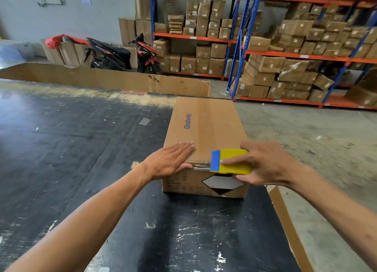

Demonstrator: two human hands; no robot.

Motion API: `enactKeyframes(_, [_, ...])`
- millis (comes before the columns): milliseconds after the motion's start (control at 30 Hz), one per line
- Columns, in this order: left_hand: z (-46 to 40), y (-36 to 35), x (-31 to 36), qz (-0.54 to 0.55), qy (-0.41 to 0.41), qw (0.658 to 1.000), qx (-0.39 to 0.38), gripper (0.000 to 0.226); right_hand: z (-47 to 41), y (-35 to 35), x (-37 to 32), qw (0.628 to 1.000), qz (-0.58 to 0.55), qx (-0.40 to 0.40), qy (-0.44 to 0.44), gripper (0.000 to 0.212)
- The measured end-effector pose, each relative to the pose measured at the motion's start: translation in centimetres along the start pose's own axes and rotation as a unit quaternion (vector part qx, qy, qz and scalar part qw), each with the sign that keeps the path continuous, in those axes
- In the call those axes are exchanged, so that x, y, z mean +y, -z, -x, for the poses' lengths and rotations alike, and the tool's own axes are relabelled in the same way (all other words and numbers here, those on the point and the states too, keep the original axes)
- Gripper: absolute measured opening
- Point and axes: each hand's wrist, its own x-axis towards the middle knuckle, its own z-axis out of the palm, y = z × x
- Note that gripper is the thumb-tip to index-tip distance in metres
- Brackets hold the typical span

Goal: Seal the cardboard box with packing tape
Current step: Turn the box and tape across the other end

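Observation:
A long brown cardboard box printed "Glodway" lies on the black table, its flaps closed and a tape strip along the top seam. My left hand lies flat on the box's near left top corner, thumb over the front edge. My right hand grips a yellow tape dispenser with a blue blade end, held at the near top edge by the seam. A short stretch of clear tape runs from the dispenser to the box's front edge near my left thumb.
Cardboard sheets stand along the table's far edge and right side. Beyond are orange-and-blue shelves packed with boxes, and a parked motorcycle. Concrete floor lies to the right.

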Motion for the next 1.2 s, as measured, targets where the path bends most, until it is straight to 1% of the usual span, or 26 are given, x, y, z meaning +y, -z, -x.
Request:
enactKeyframes(100, [0.1, 0.2, 0.1, -0.007, -0.009, 1.000, 0.003, 0.074, 3.1, 0.1, 2.6, 0.999, -0.010, -0.003, -0.033, 0.050])
enactKeyframes(200, [0.1, 0.3, 0.1, -0.014, -0.014, 1.000, 0.004, 0.076, 3.8, -0.4, 3.6, 0.999, -0.003, -0.002, -0.031, 0.050])
enactKeyframes(300, [0.1, 0.6, 0.1, -0.007, -0.017, 0.999, -0.028, 0.074, 3.2, -0.6, 3.7, 1.000, 0.002, -0.002, -0.023, 0.049])
enactKeyframes(367, [-0.1, 1.0, 0.2, -0.029, -0.037, 0.998, -0.037, 0.075, 3.3, -0.5, 3.8, 1.000, 0.003, -0.005, -0.026, 0.049])
enactKeyframes(467, [-1.9, 1.8, 1.6, -0.079, -0.075, 0.994, -0.001, 0.078, 3.4, -0.7, 3.8, 0.999, 0.015, -0.025, -0.043, 0.049])
enactKeyframes(567, [-5.4, 2.1, 4.3, -0.087, -0.118, 0.988, 0.041, 0.078, 3.3, -0.9, 4.0, 0.999, 0.009, -0.008, -0.046, 0.049])
enactKeyframes(633, [-7.2, 1.6, 5.6, -0.083, -0.122, 0.989, 0.011, 0.078, 3.3, -1.0, 4.0, 0.999, 0.004, -0.007, -0.050, 0.048])
enactKeyframes(733, [-8.0, 0.1, 5.9, -0.061, -0.091, 0.992, -0.061, 0.083, 3.4, -1.1, 3.9, 0.999, -0.005, 0.003, -0.045, 0.048])
enactKeyframes(767, [-8.0, -0.1, 5.9, -0.048, -0.084, 0.993, -0.071, 0.087, 3.4, -1.2, 3.8, 0.999, -0.002, 0.005, -0.041, 0.048])
enactKeyframes(833, [-8.0, 0.0, 5.7, -0.030, -0.079, 0.993, -0.078, 0.092, 3.4, -1.4, 3.9, 0.999, 0.006, 0.018, -0.029, 0.047])
enactKeyframes(933, [-7.9, 0.2, 5.6, -0.014, -0.077, 0.993, -0.091, 0.093, 3.8, -1.7, 4.5, 0.999, -0.006, 0.032, -0.013, 0.049])
enactKeyframes(1033, [-7.8, 0.3, 5.6, -0.003, -0.074, 0.993, -0.094, 0.095, 5.1, -1.8, 5.2, 1.000, -0.010, 0.018, 0.001, 0.052])
enactKeyframes(1100, [-7.7, 0.2, 5.5, 0.001, -0.070, 0.993, -0.098, 0.094, 6.5, -1.7, 6.2, 1.000, -0.015, 0.009, -0.004, 0.052])
enactKeyframes(1200, [-7.7, 0.2, 5.5, -0.006, -0.071, 0.993, -0.092, 0.087, 9.1, -2.0, 8.4, 0.999, -0.032, 0.024, -0.028, 0.052])
